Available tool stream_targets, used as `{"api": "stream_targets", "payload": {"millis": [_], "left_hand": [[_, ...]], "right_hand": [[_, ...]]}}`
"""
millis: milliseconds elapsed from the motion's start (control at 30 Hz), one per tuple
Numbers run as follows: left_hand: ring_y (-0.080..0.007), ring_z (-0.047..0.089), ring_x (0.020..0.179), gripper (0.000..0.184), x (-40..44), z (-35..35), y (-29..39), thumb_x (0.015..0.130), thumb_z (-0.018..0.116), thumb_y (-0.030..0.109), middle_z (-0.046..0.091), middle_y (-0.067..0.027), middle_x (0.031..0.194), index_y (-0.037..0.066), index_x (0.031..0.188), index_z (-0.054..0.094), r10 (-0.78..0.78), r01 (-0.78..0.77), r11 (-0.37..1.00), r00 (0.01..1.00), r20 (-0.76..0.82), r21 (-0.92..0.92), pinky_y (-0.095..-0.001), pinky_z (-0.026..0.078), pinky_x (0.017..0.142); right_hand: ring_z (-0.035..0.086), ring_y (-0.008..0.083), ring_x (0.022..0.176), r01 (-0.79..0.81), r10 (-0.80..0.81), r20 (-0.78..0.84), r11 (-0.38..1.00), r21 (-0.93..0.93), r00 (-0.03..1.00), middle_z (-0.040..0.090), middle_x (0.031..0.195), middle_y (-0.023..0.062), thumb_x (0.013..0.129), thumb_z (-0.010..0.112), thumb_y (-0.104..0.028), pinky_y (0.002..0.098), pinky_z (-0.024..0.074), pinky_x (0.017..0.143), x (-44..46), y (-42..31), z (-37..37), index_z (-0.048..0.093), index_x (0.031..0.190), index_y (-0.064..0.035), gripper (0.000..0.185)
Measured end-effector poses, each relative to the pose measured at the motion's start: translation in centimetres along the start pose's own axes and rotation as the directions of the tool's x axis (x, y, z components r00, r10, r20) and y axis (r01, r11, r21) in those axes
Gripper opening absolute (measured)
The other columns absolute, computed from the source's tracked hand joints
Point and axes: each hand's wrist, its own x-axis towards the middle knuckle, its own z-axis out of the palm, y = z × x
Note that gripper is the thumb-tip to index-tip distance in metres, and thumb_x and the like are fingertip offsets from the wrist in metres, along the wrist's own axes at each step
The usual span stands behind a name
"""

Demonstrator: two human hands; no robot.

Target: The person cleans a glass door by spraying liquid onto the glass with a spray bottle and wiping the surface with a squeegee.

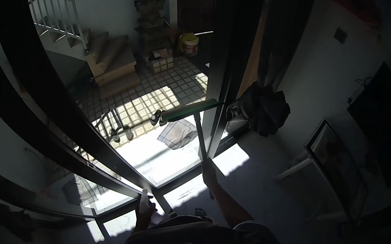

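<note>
Your one camera rides on your head—looking forward and down past your hands (209, 174), toward the sunlit doorway (166, 155).

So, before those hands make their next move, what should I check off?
1. Right hand gripping the long-handled tool: ok.
2. Left hand holding the white bottle: ok.
3. Green head clear of the dark door frame: cannot tell; they overlap in view.
4. Liquid in the bottle: cannot tell.
5. Gray mat away from both hands: ok, on the floor outside.
</note>
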Motion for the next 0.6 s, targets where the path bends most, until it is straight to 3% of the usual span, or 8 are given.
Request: {"api": "stream_targets", "payload": {"millis": [167,233,267,333,400,433,533,600], "left_hand": [[-0.011,0.05,0.057,0.068,1.4,2.7,1.8,0.067,0.054,0.007,0.055,-0.011,0.09,0.001,0.129,0.027,0.02,-0.02,0.999,0.999,-0.026,-0.026,-0.0262,0.047,0.052],[-0.0108,0.05,0.059,0.06,1.9,3.7,2.8,0.069,0.057,0.008,0.055,-0.008,0.085,0.0,0.125,0.035,0.135,-0.138,0.975,0.99,-0.029,-0.171,-0.0254,0.046,0.056],[-0.0119,0.051,0.064,0.051,2.0,4.0,3.1,0.071,0.059,0.01,0.056,-0.0048,0.08,-0.001,0.118,0.043,0.027,-0.025,0.997,0.999,0.027,-0.075,-0.0246,0.044,0.061],[-0.0133,0.053,0.069,0.047,1.7,4.3,5.1,0.072,0.058,0.013,0.056,-0.0044,0.075,-0.001,0.115,0.046,-0.138,0.165,0.962,0.981,0.137,-0.215,-0.0251,0.043,0.063],[-0.0122,0.054,0.068,0.041,2.0,6.7,-0.1,0.071,0.061,0.013,0.055,-0.0061,0.076,-0.001,0.108,0.049,0.115,-0.113,0.992,0.993,0.028,-0.059,-0.0261,0.044,0.062],[-0.0117,0.053,0.068,0.038,1.8,6.3,0.7,0.071,0.062,0.012,0.055,-0.006,0.078,-0.001,0.105,0.05,0.094,-0.092,0.995,0.993,0.065,-0.04,-0.026,0.044,0.061],[-0.012,0.053,0.063,0.038,1.0,7.1,0.8,0.071,0.062,0.011,0.051,-0.0038,0.07,0.0,0.104,0.05,-0.108,0.073,0.839,0.994,-0.033,-0.539,-0.0258,0.045,0.058],[-0.0112,0.052,0.061,0.036,1.3,6.9,2.6,0.07,0.063,0.009,0.05,-0.0023,0.067,0.0,0.103,0.051,-0.174,0.123,0.829,0.984,-0.042,-0.546,-0.0248,0.045,0.057]], "right_hand": [[0.056,0.0342,0.062,-0.049,0.166,0.328,0.94,-0.337,0.93,0.053,0.067,0.0164,0.088,0.039,-0.035,0.0418,0.0426,0.047,-6.1,6.3,-3.3,0.05,0.095,-0.005,0.033],[0.056,0.0355,0.069,0.085,0.239,0.602,0.885,-0.458,0.762,0.055,0.074,0.0172,0.087,0.038,-0.038,0.0436,0.0443,0.053,-7.6,10.2,-4.1,0.053,0.095,-0.0074,0.035],[0.056,0.0355,0.069,0.083,0.24,0.601,0.884,-0.459,0.762,0.055,0.074,0.0172,0.087,0.038,-0.038,0.0436,0.0443,0.053,-9.0,11.3,-5.2,0.053,0.095,-0.0074,0.035],[0.056,0.0361,0.066,0.023,0.337,0.645,0.876,-0.483,0.686,0.055,0.074,0.0172,0.087,0.037,-0.04,0.046,0.0436,0.053,-10.0,11.9,-6.8,0.055,0.09,-0.0074,0.037],[0.053,0.0357,0.06,0.052,0.193,0.597,0.928,-0.369,0.779,0.051,0.067,0.0177,0.087,0.039,-0.037,0.0452,0.0417,0.051,-9.2,8.2,-9.9,0.052,0.082,-0.0059,0.033],[0.052,0.0367,0.06,-0.021,0.212,0.528,0.939,-0.344,0.822,0.051,0.067,0.0177,0.086,0.043,-0.033,0.0441,0.0411,0.05,-8.7,7.8,-10.3,0.052,0.079,-0.0056,0.029],[0.052,0.0342,0.059,0.001,0.079,0.387,0.98,-0.2,0.919,0.052,0.066,0.0153,0.084,0.05,-0.027,0.0419,0.0385,0.046,-1.5,2.2,-11.7,0.05,0.076,-0.0051,0.023],[0.055,0.0291,0.059,-0.024,0.03,0.262,0.999,-0.028,0.964,0.053,0.062,0.0132,0.083,0.051,-0.022,0.037,0.0393,0.048,5.3,-2.9,-11.9,0.05,0.076,-0.0037,0.02]]}}
